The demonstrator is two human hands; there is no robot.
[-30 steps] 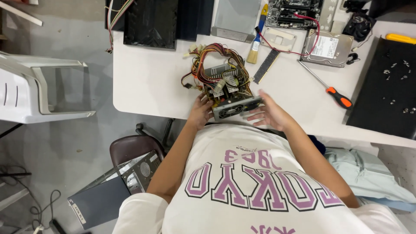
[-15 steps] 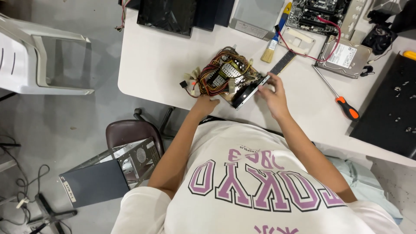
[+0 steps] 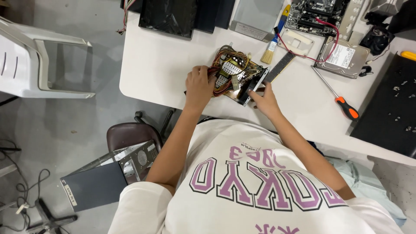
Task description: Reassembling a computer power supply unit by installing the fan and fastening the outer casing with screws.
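Note:
An opened power supply unit [image 3: 236, 77] with a bundle of coloured wires lies on the white table [image 3: 160, 69]. My left hand [image 3: 198, 84] grips its left side among the wires. My right hand [image 3: 265, 99] holds the unit's metal end plate on the right, fingers on its edge. The unit sits tilted, its right end turned away from me.
A paintbrush [image 3: 274, 41], a memory stick [image 3: 280, 66], a hard drive [image 3: 345, 57], a motherboard [image 3: 318, 15] and an orange-handled screwdriver [image 3: 338, 96] lie beyond. A black panel with screws [image 3: 390, 108] is at right. A computer case [image 3: 104, 177] and a stool [image 3: 130, 133] are on the floor; a white chair [image 3: 30, 60] is at left.
The power supply has been turned on the table, its right end swinging away from me. My left hand moved up onto the wires; my right hand followed the end plate.

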